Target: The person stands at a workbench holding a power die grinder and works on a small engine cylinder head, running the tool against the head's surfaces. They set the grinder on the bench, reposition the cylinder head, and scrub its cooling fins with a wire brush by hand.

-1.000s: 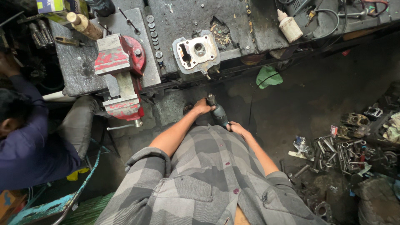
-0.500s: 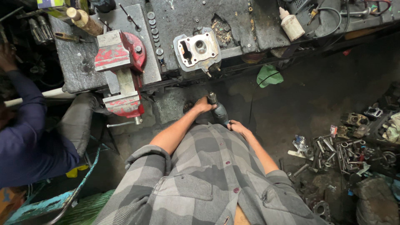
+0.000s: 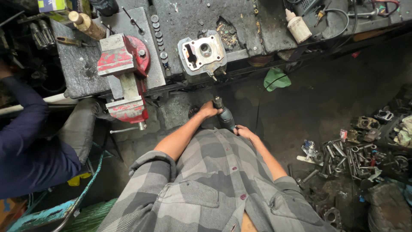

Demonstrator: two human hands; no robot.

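Both hands held a dark power tool (image 3: 225,116) below the workbench's (image 3: 257,25) front edge: the left hand (image 3: 209,110) gripped its front, the right hand (image 3: 243,131) its rear. Above, a metal cylinder head (image 3: 202,53) lay at that edge.

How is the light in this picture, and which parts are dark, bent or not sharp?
Head view: light falls from above on the bench and the metal casting, both sharp; the floor at right and the gap under the bench lie in shadow. The bench edge curves, a wide-lens bend. Both hands, left and right, hold a power tool, dim but readable.
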